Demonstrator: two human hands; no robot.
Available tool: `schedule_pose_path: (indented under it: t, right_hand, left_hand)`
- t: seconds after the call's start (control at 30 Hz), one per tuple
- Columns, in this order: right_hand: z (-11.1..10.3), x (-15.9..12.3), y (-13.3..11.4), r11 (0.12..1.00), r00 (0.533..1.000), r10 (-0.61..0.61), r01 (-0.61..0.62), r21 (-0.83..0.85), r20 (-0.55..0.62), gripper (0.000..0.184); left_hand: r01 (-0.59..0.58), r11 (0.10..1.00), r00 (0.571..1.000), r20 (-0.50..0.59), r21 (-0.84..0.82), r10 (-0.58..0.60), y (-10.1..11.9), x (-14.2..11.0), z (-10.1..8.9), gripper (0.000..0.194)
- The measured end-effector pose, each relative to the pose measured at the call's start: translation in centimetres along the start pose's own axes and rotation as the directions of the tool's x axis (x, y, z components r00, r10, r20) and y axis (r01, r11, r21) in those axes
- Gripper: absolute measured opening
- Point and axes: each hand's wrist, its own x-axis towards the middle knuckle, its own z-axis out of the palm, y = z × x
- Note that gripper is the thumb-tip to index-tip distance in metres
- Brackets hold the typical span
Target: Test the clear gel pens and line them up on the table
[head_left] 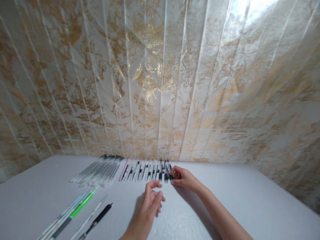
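A row of pen parts lies along the back of the table, with clear barrels and black pieces such as a black pen part (pixel 160 176). At the row's right end my right hand (pixel 184 178) has thumb and fingertips closed about a black pen (pixel 171 176), partly hidden by the fingers. My left hand (pixel 150 203) hovers just in front of the row, fingers loosely curled and apart, holding nothing. A pink pen (pixel 124 169) lies at the row's left end.
Left of the row sits a bundle of clear, dark-tipped refills or tubes (pixel 100 171). At front left lie a green pen (pixel 83 204), thin white and blue sticks (pixel 63 215) and a black pen-like tool (pixel 100 215). A gold-patterned curtain (pixel 150 83) hangs behind the white table (pixel 225 193).
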Motion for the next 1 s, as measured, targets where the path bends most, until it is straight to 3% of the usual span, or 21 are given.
schedule_pose_path:
  t: [0.13,0.3,0.43,0.6,0.67,0.73,0.8,0.9,1.0]
  right_hand:
    - [0.0,0.0,0.0,0.998,1.0,0.002,-0.003,0.057,0.003,0.026]
    - [-0.8,-0.6,-0.3,0.947,1.0,-0.017,0.011,0.322,0.017,0.033]
    - [-1.3,-1.3,-0.7,0.88,0.999,0.046,-0.035,0.474,-0.01,0.042]
    - [-1.4,-3.6,-1.5,0.869,0.998,0.057,-0.062,0.491,0.025,0.043]
    - [-1.6,-5.3,-1.5,0.864,0.998,0.054,-0.066,0.499,0.038,0.042]
    - [-1.8,-7.1,-1.1,0.858,0.998,0.056,-0.067,0.51,0.035,0.041]
    - [-2.1,-8.8,-0.6,0.854,0.998,0.059,-0.067,0.516,0.031,0.041]
    - [-2.2,-10.5,-0.1,0.854,0.998,0.055,-0.056,0.518,0.016,0.04]
    - [-2.0,-11.1,-0.3,0.859,0.998,0.061,-0.046,0.51,-0.012,0.042]
  left_hand:
    - [0.007,1.0,1.0,-0.006,0.004,-0.007,0.7,-0.2,0.2,0.054]
    - [-0.002,0.997,0.999,0.042,0.073,-0.001,1.1,-0.5,0.2,0.042]
    - [-0.007,0.987,0.999,0.032,0.163,0.001,1.3,-0.7,0.5,0.031]
    - [-0.13,0.941,0.985,0.151,0.314,0.086,5.0,-2.3,-0.7,0.015]
    - [-0.241,0.881,0.965,0.193,0.406,0.175,6.7,-3.4,-2.7,0.014]
    - [-0.292,0.785,0.956,0.16,0.547,0.244,7.7,-4.6,-5.9,0.014]
    - [-0.245,0.673,0.958,0.066,0.698,0.28,7.8,-5.6,-10.0,0.013]
    - [-0.068,0.525,0.949,-0.108,0.849,0.297,6.7,-7.3,-16.2,0.013]
    - [-0.002,0.464,0.951,-0.141,0.886,0.274,5.6,-9.2,-19.9,0.019]
